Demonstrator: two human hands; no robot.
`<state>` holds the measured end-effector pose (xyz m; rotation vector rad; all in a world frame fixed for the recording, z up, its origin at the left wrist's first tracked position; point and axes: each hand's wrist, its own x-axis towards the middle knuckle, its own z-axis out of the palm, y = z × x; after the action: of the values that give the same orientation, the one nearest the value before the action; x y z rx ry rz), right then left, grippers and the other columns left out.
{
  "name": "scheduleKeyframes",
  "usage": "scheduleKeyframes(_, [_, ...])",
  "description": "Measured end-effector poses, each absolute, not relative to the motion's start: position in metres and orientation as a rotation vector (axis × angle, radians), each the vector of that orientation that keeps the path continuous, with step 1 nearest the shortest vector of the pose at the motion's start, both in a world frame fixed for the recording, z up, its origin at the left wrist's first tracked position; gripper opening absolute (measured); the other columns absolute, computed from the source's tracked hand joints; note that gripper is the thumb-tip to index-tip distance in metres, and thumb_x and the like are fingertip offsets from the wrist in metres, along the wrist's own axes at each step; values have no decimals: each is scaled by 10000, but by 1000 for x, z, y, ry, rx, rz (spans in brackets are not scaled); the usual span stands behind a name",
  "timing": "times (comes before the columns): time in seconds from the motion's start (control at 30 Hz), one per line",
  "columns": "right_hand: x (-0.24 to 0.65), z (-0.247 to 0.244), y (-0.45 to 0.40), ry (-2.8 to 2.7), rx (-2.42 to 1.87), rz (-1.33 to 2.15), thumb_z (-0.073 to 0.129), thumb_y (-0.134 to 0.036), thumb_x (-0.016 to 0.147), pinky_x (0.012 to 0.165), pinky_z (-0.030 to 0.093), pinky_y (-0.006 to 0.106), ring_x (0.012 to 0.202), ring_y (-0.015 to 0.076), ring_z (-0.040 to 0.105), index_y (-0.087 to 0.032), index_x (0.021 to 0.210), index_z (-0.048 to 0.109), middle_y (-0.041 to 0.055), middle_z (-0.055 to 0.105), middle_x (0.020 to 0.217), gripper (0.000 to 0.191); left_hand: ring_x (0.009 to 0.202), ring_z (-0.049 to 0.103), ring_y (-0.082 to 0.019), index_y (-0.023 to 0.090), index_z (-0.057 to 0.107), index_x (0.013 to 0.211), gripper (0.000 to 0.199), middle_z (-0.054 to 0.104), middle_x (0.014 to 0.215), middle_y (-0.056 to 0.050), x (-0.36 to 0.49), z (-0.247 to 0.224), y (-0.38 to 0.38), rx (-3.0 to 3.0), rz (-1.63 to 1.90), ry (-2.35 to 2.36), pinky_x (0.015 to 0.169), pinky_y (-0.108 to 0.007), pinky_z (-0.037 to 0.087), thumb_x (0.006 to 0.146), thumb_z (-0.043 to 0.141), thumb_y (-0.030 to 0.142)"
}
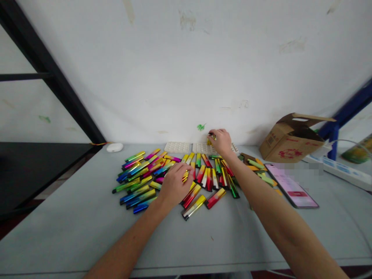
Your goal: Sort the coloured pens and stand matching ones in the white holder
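Lots of shiny two-tone lighters (192,208) lie in a loose heap on the grey table, in blue, green, purple, red and silver, each fading to yellow. Over the heap's middle is my left hand (176,184), its fingers curled around something with a gold end at the fingertips, apparently a lighter; the palm side is hidden. Against the wall stand two pale trays with rows of small holes, a left tray (178,147) and a right tray (200,147). My right hand (222,142) is closed on a yellow lighter (209,140), held above the right tray.
On the right are an open cardboard box (290,143), a phone (292,186), a white power strip (343,170) and several green and orange pieces (258,167). A white earphone case (114,147) sits at the back left. The wall (186,77) rises behind the trays.
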<state>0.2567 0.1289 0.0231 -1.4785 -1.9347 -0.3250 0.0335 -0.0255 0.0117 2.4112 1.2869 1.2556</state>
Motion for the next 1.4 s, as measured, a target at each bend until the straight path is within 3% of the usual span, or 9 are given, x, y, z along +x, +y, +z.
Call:
scheduleKeyframes(0.17, [256, 22, 128, -1958, -1497, -323, 561, -289, 868, 886, 393, 401, 1003, 282, 517, -197, 1019, 680, 94, 708, 965, 213, 892, 590, -204, 189, 607, 864, 134, 637, 889, -58, 34, 12, -26, 2415, 1246, 1293, 826, -354, 480, 888, 479, 155])
scheduleKeyframes(0.37, [258, 19, 125, -1921, -1531, -397, 500, -279, 892, 916, 402, 407, 1098, 296, 490, -177, 1065, 678, 142, 595, 1175, 268, 885, 585, -206, 188, 594, 852, 133, 630, 875, -56, 34, 13, -26, 2415, 1251, 1282, 824, -358, 477, 896, 471, 163])
scheduleKeyframes(0.53, [258, 8, 121, -2001, -1536, -335, 447, -193, 879, 853, 464, 375, 988, 269, 573, -177, 1269, 558, 147, 566, 1214, 405, 883, 585, -204, 194, 597, 851, 130, 635, 877, -52, 34, 13, -26, 2415, 1253, 1280, 822, -360, 480, 892, 479, 158])
scheduleKeyframes(0.8, [262, -7, 115, -2055, -1465, -413, 418, -154, 850, 987, 415, 402, 1230, 289, 462, -87, 1397, 375, 189, 436, 1404, 553, 886, 587, -207, 196, 607, 858, 140, 637, 881, -56, 34, 13, -26, 2414, 1245, 1283, 818, -362, 482, 892, 476, 163])
scheduleKeyframes(0.93, [265, -1, 108, -2000, -1488, -478, 444, -215, 871, 1009, 378, 421, 1247, 304, 440, -69, 1332, 438, 209, 473, 1372, 484, 884, 591, -206, 200, 606, 851, 138, 636, 877, -53, 34, 13, -27, 2417, 1251, 1277, 814, -356, 484, 889, 477, 165])
scheduleKeyframes(1.1, [275, 15, 92, -2088, -1655, -320, 508, -276, 874, 811, 468, 359, 923, 257, 616, -164, 1160, 602, 119, 687, 1010, 321, 855, 585, -202, 195, 601, 850, 137, 625, 846, -52, 35, 15, -27, 2430, 1255, 1259, 800, -350, 482, 894, 472, 173])
scheduleKeyframes(1.27, [287, 18, 88, -2394, -1531, -135, 620, -247, 829, 832, 463, 302, 956, 216, 635, -225, 958, 716, 66, 714, 1009, 162, 844, 582, -198, 194, 608, 849, 145, 625, 836, -54, 35, 15, -27, 2440, 1260, 1259, 791, -349, 484, 893, 471, 178])
scheduleKeyframes(1.4, [286, 14, 92, -2340, -1584, -84, 606, -170, 820, 843, 473, 303, 950, 213, 658, -230, 930, 728, 57, 728, 1005, 175, 853, 586, -199, 193, 612, 852, 145, 628, 840, -55, 34, 14, -25, 2435, 1248, 1270, 793, -347, 485, 892, 473, 182])
